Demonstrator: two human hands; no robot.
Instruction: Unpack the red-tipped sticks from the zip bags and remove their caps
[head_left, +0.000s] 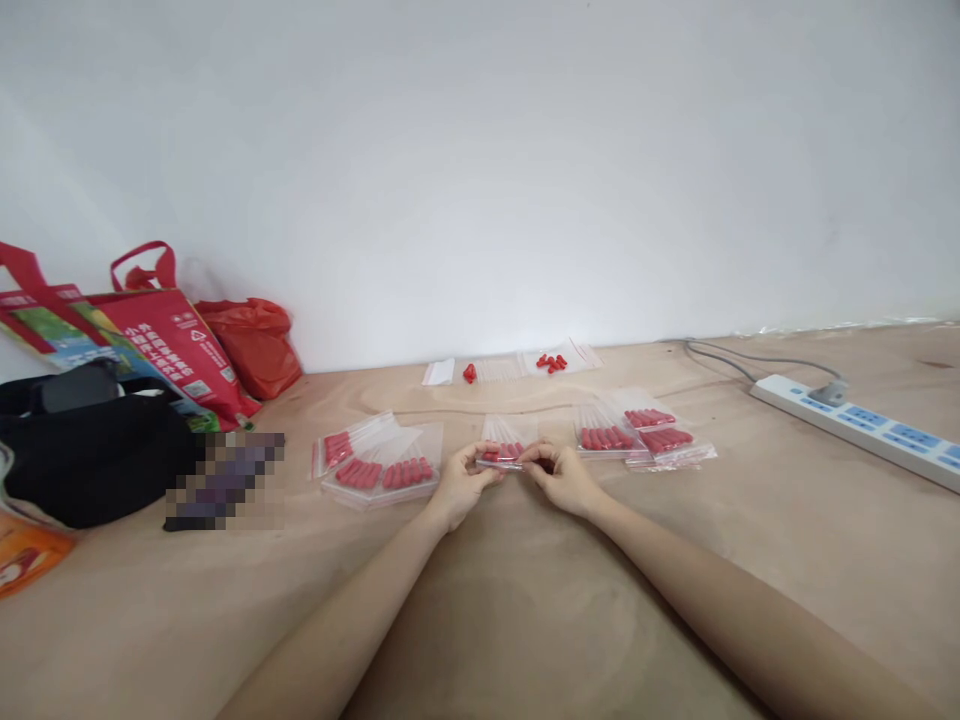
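At six o'clock, my left hand (463, 487) and right hand (564, 482) pinch a clear rectangular plastic bag (508, 434), apparently steadying its edge.

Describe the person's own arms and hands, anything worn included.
The left forearm and right forearm are slim, tapering toward the wrists, with no sleeves in view. The left hand and right hand are ungloved. No watch or bracelet shows.

one left hand (463, 487) and one right hand (564, 482); one clear pouch (510, 436) between them, with one red bunch (504, 452) inside. three red bunches (358, 474) at left, three (606, 438) at right — seven altogether. two loose red piles (552, 363), one power strip (862, 421), one plug (829, 391), one red plastic bag (251, 345) — overlapping side pouches can't be counted.
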